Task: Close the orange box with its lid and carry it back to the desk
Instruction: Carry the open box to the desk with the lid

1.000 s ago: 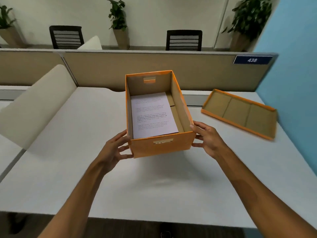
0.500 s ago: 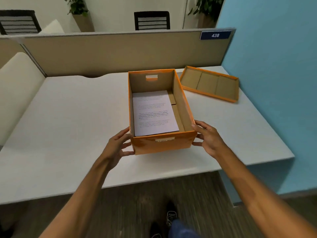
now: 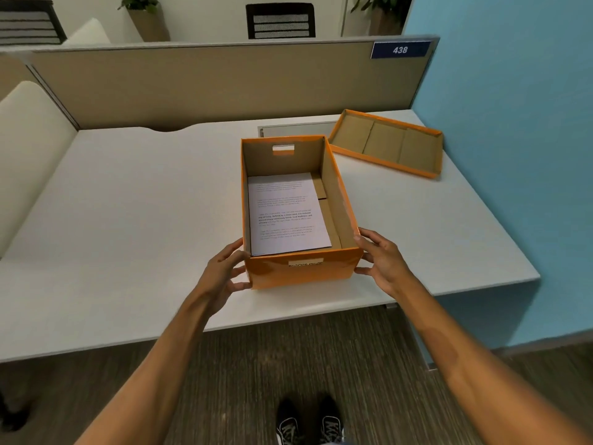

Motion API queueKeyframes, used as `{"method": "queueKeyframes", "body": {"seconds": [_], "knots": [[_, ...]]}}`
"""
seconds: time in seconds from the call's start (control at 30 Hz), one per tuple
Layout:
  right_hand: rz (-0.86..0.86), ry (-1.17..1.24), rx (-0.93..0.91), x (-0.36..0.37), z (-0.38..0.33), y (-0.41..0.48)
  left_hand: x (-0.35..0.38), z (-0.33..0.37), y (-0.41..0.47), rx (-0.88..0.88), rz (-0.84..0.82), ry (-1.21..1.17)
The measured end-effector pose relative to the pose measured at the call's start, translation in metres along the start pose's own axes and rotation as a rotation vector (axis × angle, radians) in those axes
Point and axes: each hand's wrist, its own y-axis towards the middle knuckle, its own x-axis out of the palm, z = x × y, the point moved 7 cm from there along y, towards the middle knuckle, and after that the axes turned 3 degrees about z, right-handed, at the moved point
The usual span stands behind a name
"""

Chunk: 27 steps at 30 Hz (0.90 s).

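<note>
The orange box (image 3: 303, 272) stands open on the white desk (image 3: 134, 226), with a printed sheet of paper (image 3: 285, 213) lying flat inside. My left hand (image 3: 223, 274) presses its near left corner and my right hand (image 3: 380, 260) its near right corner, so both hands grip the box. The orange lid (image 3: 386, 142) lies upside down on the desk at the back right, apart from the box, its brown inside facing up.
A beige partition (image 3: 208, 81) with a blue 438 sign (image 3: 400, 50) runs behind the desk. A blue wall (image 3: 513, 155) borders the right. A cream panel (image 3: 29, 149) sits at the left. My shoes (image 3: 308, 422) stand on the dark floor before the desk's front edge.
The view has pulled back and tilted down, so the desk's front edge, the floor and my shoes now show. The box rests lower on the desk, with both hands still on it.
</note>
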Motion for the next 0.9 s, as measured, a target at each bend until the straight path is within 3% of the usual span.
{"method": "queueKeyframes", "body": {"seconds": [0.4,0.57,0.77,0.9], "knots": [[0.034,-0.081,-0.036,0.000,0.004,-0.001,0.006,0.000,-0.006,-0.005,0.019,0.018],[0.100,-0.095,-0.053,-0.007,-0.002,-0.001,0.002,0.002,-0.008,0.034,0.116,0.145],[0.224,-0.141,-0.120,-0.022,-0.019,0.000,0.019,0.045,-0.017,0.334,0.325,0.533],[0.283,-0.145,-0.195,-0.035,-0.030,0.002,0.065,0.080,-0.029,0.559,0.275,0.654]]}}
